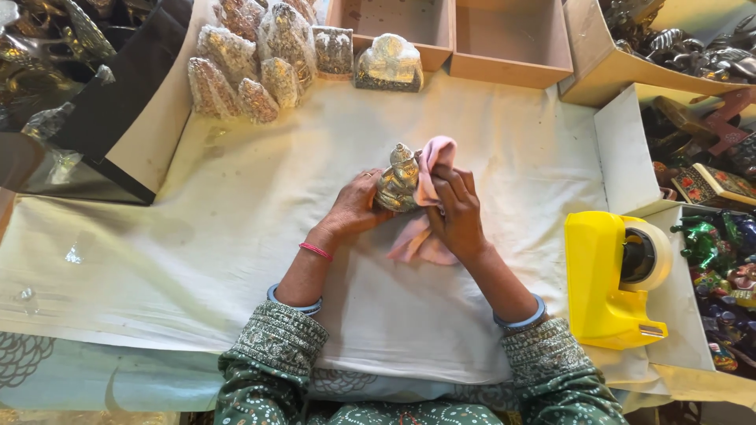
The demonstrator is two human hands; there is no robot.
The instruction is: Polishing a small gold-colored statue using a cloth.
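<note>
The left hand (356, 206) is closed around a small metal figurine (398, 179), fingers wrapped about its lower body from the left and holding it upright just above the middle of a white cloth-covered table (236, 236). The right hand (455, 214) grips a pink cloth (431, 197), fingers curled over it and pressing it against the figurine's right side; the cloth rises in a fold beside the figurine's head and its loose end hangs below the hand onto the table. Both hands sit close together with the figurine between them. A red band (315, 251) circles the left wrist, and both forearms wear blue bangles above green patterned sleeves (276, 346). At the far edge of the table, up and to the left, stands a cluster of wrapped figurines (244, 67) in clear bubbled plastic, and one more wrapped piece (388, 63) stands apart from them, in front of two open cardboard boxes (457, 31). To the right, well apart from the hands, a yellow tape dispenser (602, 275) holds a roll of clear tape (654, 253). Dark metal wares (47, 39) fill the far left corner, and painted figures (720, 244) crowd the right edge beyond the dispenser.
</note>
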